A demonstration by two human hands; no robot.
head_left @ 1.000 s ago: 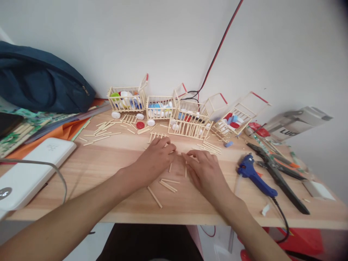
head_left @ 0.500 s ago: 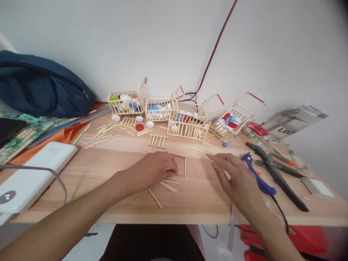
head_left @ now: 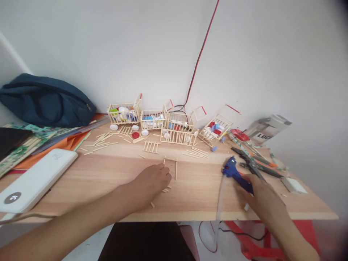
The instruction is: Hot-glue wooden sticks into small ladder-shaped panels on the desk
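My right hand (head_left: 257, 190) is closed round the handle of a blue glue gun (head_left: 234, 172) at the right of the table. A long translucent glue stick (head_left: 220, 197) trails from the gun down past the table edge. Near the middle, my left hand (head_left: 154, 181) is closed, its fingertips on the left stick of a small three-sided frame of wooden sticks (head_left: 176, 170). A few loose sticks (head_left: 166, 189) poke out from beneath that hand. Behind it lies a small ladder-like stick panel (head_left: 151, 146).
Several miniature stick shopping carts (head_left: 153, 119) filled with bottle caps line the wall. Loose stick piles (head_left: 195, 152) lie before them. Pliers (head_left: 266, 166) and a white block (head_left: 293, 185) are at right; a power bank (head_left: 40, 177) and a blue bag (head_left: 46, 101) at left.
My right hand has gone from open over the table to gripping the glue gun, which has shifted and turned. My left hand stays by the stick frame. The view has swung slightly right and up.
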